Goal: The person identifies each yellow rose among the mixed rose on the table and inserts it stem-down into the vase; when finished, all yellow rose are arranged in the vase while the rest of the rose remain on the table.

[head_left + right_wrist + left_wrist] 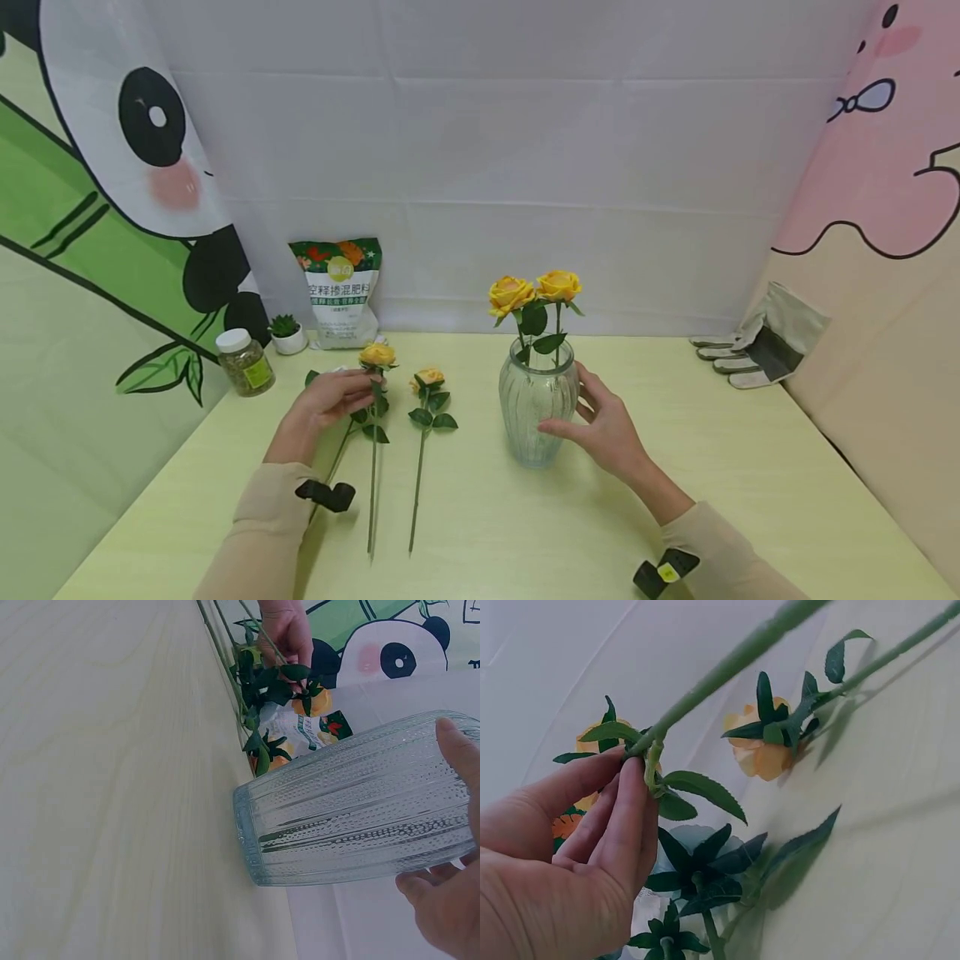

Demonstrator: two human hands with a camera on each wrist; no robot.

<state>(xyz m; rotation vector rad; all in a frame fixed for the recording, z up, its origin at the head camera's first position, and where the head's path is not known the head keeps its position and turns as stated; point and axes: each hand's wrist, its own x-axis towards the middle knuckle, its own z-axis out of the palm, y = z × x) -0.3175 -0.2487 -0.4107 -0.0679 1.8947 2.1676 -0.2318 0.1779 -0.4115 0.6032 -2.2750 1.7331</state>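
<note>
My left hand pinches a yellow rose by its green stem just below the bloom, thumb against fingertips. In the left wrist view that stem slants up to the right from the fingertips. A second yellow rose lies on the table to its right. Under the left hand are other stems with dark green leaves and a pale bloom, partly hidden. My right hand holds the ribbed clear glass vase, thumb in front and fingers round its right side. Two yellow roses stand upright in the vase.
Along the back left stand a fertiliser bag, a small potted succulent and a white-lidded jar. A pair of grey-white gloves lies at the back right, against the side wall. A white cloth hangs behind the table.
</note>
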